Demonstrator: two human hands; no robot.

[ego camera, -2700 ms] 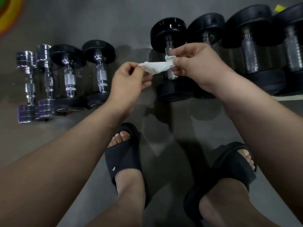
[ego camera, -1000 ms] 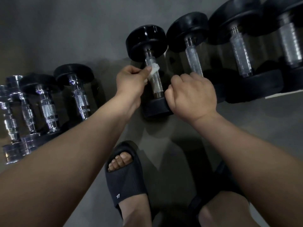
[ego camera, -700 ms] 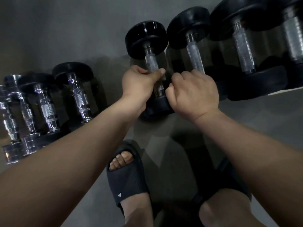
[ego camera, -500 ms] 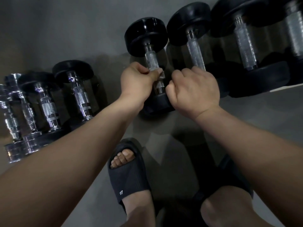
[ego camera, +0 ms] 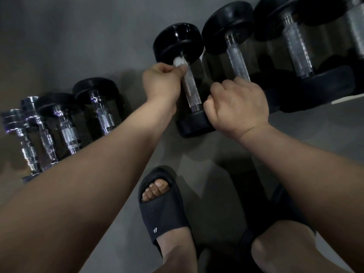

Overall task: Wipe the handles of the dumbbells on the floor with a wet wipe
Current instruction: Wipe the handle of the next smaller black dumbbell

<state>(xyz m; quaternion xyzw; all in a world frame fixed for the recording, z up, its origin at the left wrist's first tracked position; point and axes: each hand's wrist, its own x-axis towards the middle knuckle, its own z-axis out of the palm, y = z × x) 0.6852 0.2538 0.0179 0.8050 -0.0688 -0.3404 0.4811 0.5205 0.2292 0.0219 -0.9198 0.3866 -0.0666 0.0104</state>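
**A:** What has changed down on the floor [ego camera: 78, 46]?

**B:** The row of weights lies as it did. On the black dumbbell [ego camera: 178, 41] between our arms, our left hand [ego camera: 161, 83] has slid from the middle of the handle [ego camera: 191, 91] to its far end. The wet wipe [ego camera: 179, 62] now sits bunched against the far weight.

**A:** So we judge one stroke along this handle is done. The bar below our hand shows bare.

**B:** Our left fingers are clamped on the wipe, pinching it round the bar. Our right hand [ego camera: 238, 107] rests at the near weight with its fingers curled. We cannot tell whether they grip anything.

**A:** And what room do we have to move?

**B:** There is wide bare floor beyond and to the left. On the right, the neighbouring dumbbell [ego camera: 235, 60] lies just beside ours, so the gap for knuckles is narrow. The far weight stops the wipe, so the only free way is back toward us. The small chrome dumbbells [ego camera: 67, 133] lie well apart on the left.
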